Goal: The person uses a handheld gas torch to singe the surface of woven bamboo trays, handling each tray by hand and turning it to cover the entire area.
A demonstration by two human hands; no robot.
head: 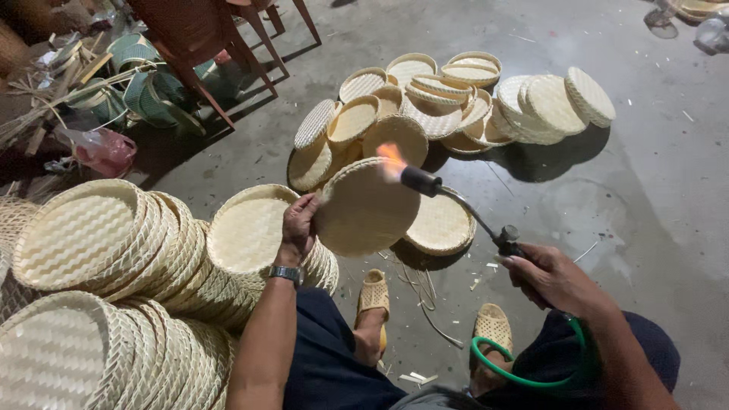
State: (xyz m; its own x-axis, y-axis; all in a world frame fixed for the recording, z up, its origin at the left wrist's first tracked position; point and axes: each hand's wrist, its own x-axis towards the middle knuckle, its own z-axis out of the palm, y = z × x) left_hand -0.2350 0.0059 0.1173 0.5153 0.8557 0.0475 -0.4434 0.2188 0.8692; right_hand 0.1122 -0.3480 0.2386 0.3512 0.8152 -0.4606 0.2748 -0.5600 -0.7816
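Grey concrete floor (pixel 645 197), littered with bamboo slivers, fills the head view. The left hand (pixel 298 225) pinches a round woven bamboo tray (pixel 364 209) by its near-left rim, holding it on edge above the floor, bottom toward the flame. The right hand (pixel 550 277) is wrapped around a gas torch (pixel 456 205), whose flame (pixel 391 161) licks the tray's upper edge. The tray looks light, stiff yet scorchable; the rim, away from the flame, seems the safest hold. Stacked trays (pixel 99 250) lie near left, a loose pile of trays (pixel 448 99) far behind.
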